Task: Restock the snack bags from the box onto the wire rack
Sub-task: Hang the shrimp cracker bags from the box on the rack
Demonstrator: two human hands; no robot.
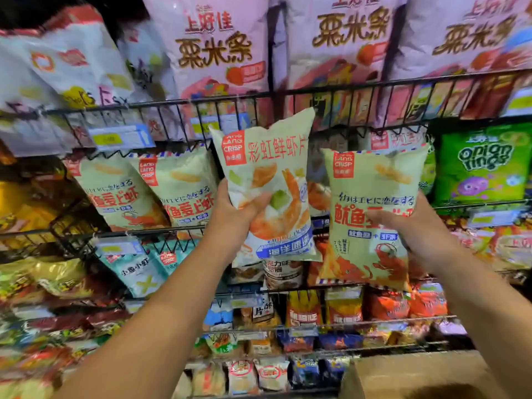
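Note:
My left hand [234, 217] grips a pale green shrimp-chip bag [270, 156] with a prawn picture, held up tilted in front of the wire rack [339, 89]. My right hand [414, 226] grips a second pale green bag [374, 197] printed with a red crab, upright and just right of the first. Both bags are level with the rack's middle shelf, where two matching crab bags [149, 191] stand at the left. The cardboard box [417, 375] sits low at the bottom right, its inside hidden.
Large pink corn-stick bags [216, 47] fill the top shelf. A green onion-rings bag [483, 165] stands at the right of the middle shelf. Lower shelves [288, 329] hold several small snack packs. Price tags [121, 138] hang on the shelf fronts.

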